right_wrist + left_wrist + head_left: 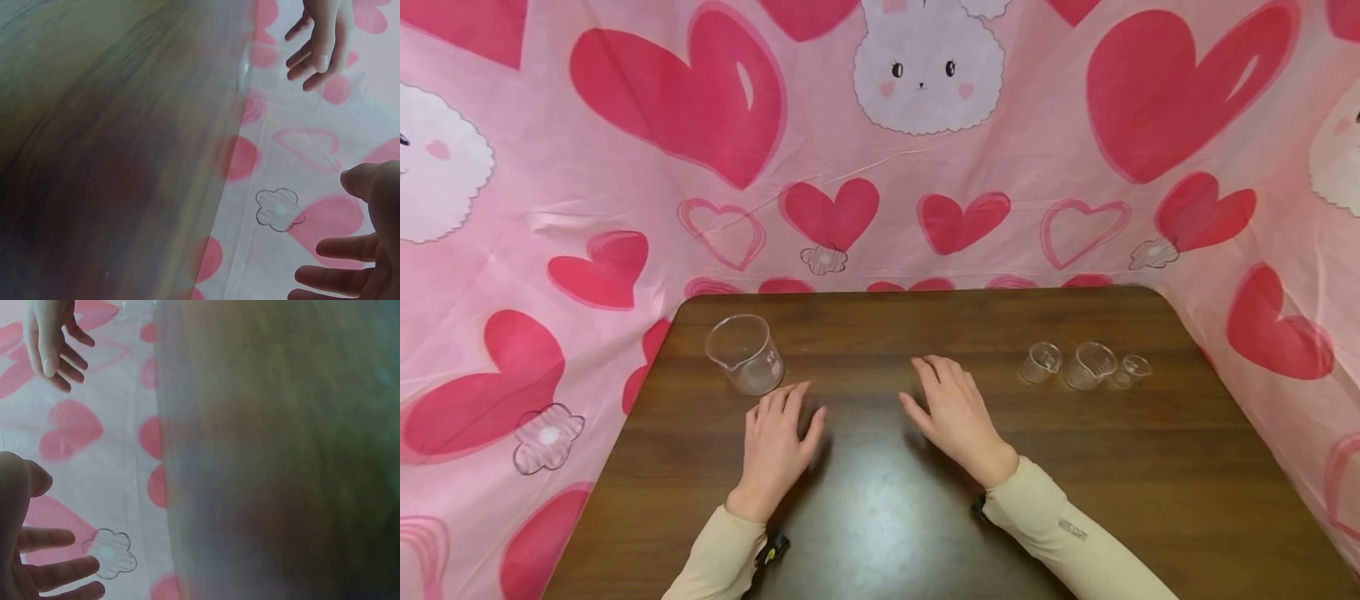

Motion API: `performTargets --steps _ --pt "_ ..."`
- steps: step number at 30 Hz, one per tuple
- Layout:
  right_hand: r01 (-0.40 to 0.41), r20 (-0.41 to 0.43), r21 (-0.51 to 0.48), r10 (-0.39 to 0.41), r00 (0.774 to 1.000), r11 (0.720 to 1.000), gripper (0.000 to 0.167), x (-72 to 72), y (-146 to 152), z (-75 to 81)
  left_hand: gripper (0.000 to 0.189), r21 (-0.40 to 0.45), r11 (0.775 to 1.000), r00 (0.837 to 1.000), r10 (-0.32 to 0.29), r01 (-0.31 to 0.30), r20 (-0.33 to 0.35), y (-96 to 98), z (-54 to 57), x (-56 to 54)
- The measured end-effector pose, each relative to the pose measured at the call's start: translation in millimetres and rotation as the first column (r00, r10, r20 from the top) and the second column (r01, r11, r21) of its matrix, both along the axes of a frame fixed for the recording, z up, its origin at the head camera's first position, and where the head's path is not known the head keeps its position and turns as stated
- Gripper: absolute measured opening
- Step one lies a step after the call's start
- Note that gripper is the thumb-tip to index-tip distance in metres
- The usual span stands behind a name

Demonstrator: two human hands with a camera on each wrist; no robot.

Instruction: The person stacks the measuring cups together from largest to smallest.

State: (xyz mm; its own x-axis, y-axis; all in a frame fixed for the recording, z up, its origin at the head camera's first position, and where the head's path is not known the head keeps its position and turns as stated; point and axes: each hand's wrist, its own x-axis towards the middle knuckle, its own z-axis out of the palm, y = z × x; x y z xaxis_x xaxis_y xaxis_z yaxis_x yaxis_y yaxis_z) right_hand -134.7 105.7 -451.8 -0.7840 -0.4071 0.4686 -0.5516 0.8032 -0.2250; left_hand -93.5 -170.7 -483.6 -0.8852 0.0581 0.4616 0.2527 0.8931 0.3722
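A dark brown wooden table (1150, 500) stands against a pink plastic backdrop printed with red hearts and white bunny faces (1022, 158). Three small clear glass beakers (1086, 365) sit in a row, just beside each other, near the table's far right edge.

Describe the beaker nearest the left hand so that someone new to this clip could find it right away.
Start at the dark wooden table in front of the pink heart-print cloth. On its far left part, just beyond the fingertips of the left hand, stands a clear glass beaker, upright and alone. It is by far the largest; the three small beakers cluster together on the far right.
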Motion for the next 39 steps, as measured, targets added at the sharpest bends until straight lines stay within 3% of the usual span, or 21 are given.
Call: performTargets --steps 11,18,25,34,39 --pt "-0.039 0.047 0.006 0.039 0.998 0.999 0.051 -7.4 -28 3.4 0.027 0.074 0.992 0.993 0.105 -0.102 -0.047 -14.7 2.5 0.2" --pt "-0.071 0.03 0.012 0.071 0.997 0.997 0.052 -14.3 -47 5.6 0.025 0.11 0.975 0.981 0.191 -0.194 0.041 -27.0 12.3 0.1" --pt "-0.092 0.027 0.032 0.092 0.995 0.995 0.053 -18.8 -64 9.1 0.03 0.13 0.956 0.959 0.244 -0.263 0.142 -36.8 15.3 0.9" --pt "-0.113 0.015 0.052 0.112 0.994 0.992 0.052 -30.6 -89 14.9 0.034 0.142 0.933 0.932 0.3 -0.331 0.205 -59.0 22.3 -4.4" --pt "-0.117 0.05 0.065 0.113 0.992 0.991 0.052 -39.2 -105 15.7 0.035 0.148 0.922 0.92 0.32 -0.358 0.226 -74.1 26.6 -9.6"
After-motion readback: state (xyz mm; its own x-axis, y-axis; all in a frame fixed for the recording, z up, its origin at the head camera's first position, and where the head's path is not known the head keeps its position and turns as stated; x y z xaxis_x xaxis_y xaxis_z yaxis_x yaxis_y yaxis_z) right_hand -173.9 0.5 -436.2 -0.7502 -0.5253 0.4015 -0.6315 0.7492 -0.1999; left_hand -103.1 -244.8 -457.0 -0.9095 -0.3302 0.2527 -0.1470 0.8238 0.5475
